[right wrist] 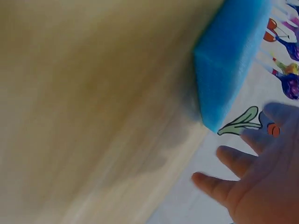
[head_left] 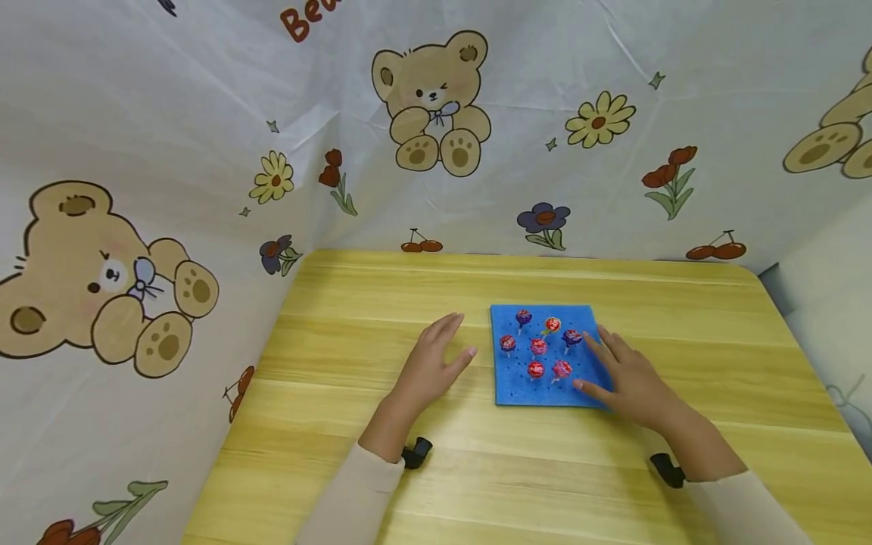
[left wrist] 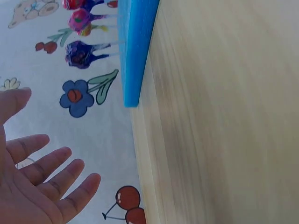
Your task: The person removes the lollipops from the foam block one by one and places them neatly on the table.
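A blue foam board (head_left: 507,390) lies flat on the table, with several wrapped lollipops standing in it by their sticks. Among them are a pink lollipop (head_left: 562,369), a purple one (head_left: 571,338) and a red-and-yellow one (head_left: 552,325). Small dark holes dot the foam between them. To the left of the board my left hand (head_left: 425,371) hovers with fingers spread and nothing in it. My right hand (head_left: 633,382) is over the board's right edge, fingers extended, holding nothing. In the right wrist view its fingers (right wrist: 236,161) are apart from the foam.
The wooden table (head_left: 518,477) extends around the board. A white cloth (head_left: 531,98) printed with bears and flowers hangs along the back and left sides. Black straps (head_left: 417,453) sit at both wrists.
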`<state>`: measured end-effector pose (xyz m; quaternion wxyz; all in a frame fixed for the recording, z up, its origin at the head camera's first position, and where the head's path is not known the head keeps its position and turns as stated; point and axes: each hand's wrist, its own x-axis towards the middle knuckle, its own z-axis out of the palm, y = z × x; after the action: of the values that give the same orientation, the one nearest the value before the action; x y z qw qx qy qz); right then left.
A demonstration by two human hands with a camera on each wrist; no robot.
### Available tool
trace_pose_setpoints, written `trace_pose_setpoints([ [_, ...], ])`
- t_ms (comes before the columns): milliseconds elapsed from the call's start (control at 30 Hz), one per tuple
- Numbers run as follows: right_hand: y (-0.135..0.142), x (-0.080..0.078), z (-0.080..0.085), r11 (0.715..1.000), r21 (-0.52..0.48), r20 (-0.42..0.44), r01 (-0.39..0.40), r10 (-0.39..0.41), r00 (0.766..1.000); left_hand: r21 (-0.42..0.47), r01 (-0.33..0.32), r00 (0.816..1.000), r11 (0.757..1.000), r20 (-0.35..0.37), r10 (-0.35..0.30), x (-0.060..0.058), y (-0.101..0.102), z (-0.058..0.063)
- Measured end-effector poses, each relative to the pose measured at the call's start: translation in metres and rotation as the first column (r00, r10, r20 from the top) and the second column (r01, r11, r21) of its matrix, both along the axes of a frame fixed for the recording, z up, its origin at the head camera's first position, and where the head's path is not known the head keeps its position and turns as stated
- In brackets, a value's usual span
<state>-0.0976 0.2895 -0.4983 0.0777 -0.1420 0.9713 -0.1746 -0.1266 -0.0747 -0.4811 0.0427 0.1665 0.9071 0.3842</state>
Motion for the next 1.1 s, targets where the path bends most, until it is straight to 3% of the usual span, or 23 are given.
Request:
trace_pose_setpoints([
  [200,-0.004,0.006,-0.007,1.0,0.007,0.067,0.004,-0.004,0.998,-0.03,0.052,0.999,0.998,-0.015,-0.052,-0.001,0.015,-0.003],
  [700,-0.009,0.021,-0.019,1.0,0.01,0.025,0.004,-0.005,1.0,-0.046,0.146,0.989,0.988,-0.029,-0.147,0.0,0.041,-0.009],
  [1100,-0.007,0.021,-0.024,1.0,-0.011,-0.01,-0.01,0.01,1.0,-0.019,0.133,0.981,0.991,-0.143,-0.134,-0.003,0.056,-0.009],
])
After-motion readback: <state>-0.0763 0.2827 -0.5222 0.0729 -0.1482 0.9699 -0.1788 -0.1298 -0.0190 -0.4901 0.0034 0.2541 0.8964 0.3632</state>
